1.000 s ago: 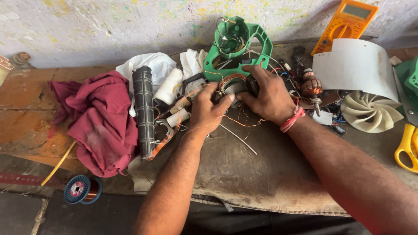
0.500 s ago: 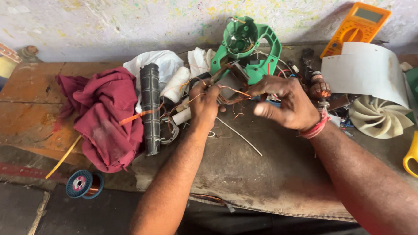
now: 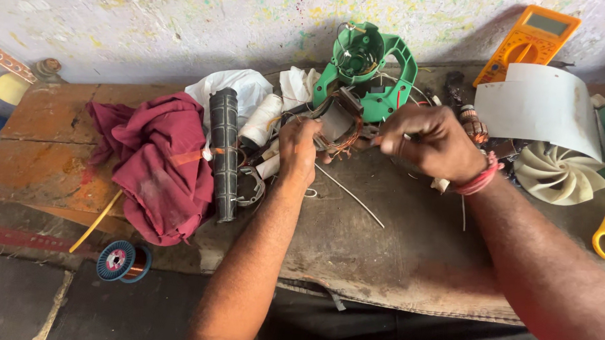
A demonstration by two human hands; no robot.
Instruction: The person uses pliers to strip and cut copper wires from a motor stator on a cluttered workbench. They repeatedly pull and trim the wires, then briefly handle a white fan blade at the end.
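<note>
The copper-wound motor stator (image 3: 338,124) sits tilted near the bench's back edge, just in front of the green housing (image 3: 375,71). The left hand (image 3: 298,149) grips its side; the right hand (image 3: 429,141) pinches a thin tool (image 3: 413,136). A maroon cloth (image 3: 153,163) lies well left.

- The scene is lit by soft, even daylight; no single source can be made out.
- Only faint, diffuse shadows are cast, the darkest under the front edge of the worn brown wooden workbench (image 3: 37,172).
- A mild sheen is seen on the curved white plastic sheet (image 3: 536,105); no harsh glare is found.
- Slight motion blur is shown on the right hand (image 3: 429,141).
- Straight edges are bowed near the corners by a wide lens.
</note>
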